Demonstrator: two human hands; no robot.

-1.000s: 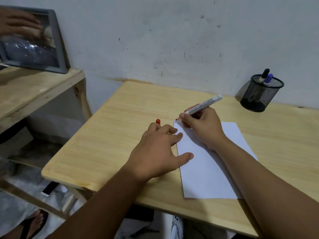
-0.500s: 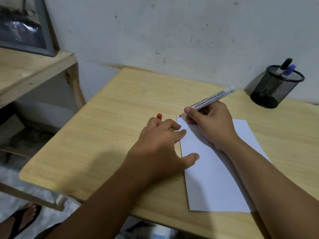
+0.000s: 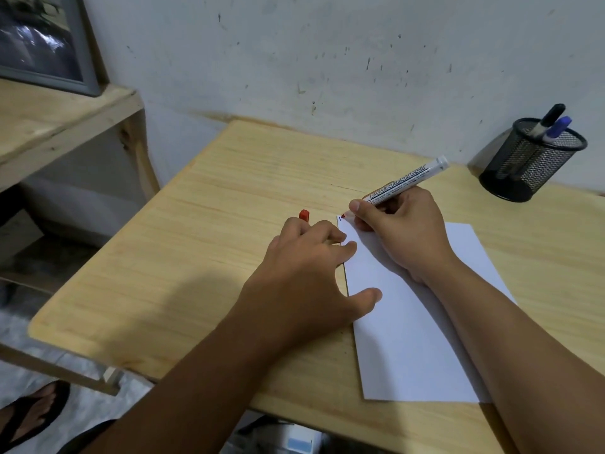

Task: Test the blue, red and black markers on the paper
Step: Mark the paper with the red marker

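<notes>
Since a second ago: red marker (image 3: 404, 179) tip has stayed at the paper's (image 3: 415, 322) far-left corner; a short dark stroke now shows there beside the tip, colour hard to read. Camera has swung down and left; the hand that lay on the framed picture (image 3: 42, 40) is out of view.

Right hand (image 3: 402, 234): fingers curled round the marker in a writing grip, heel resting on the paper. Left hand (image 3: 307, 276): thumb and fingertips pressing the paper's left edge, a red cap (image 3: 304, 215) poking out from under its fingers; grip on it can't be made out.

Judgement: red test under way; blue (image 3: 558, 126) and black (image 3: 550, 117) markers stand in the mesh cup (image 3: 530, 162), well right of the paper.

Paper lies on a pale wood table (image 3: 203, 257). Scuffed white wall behind; wooden shelf left of the paper carries the picture. A sandalled foot (image 3: 29, 411) shows on the floor.
</notes>
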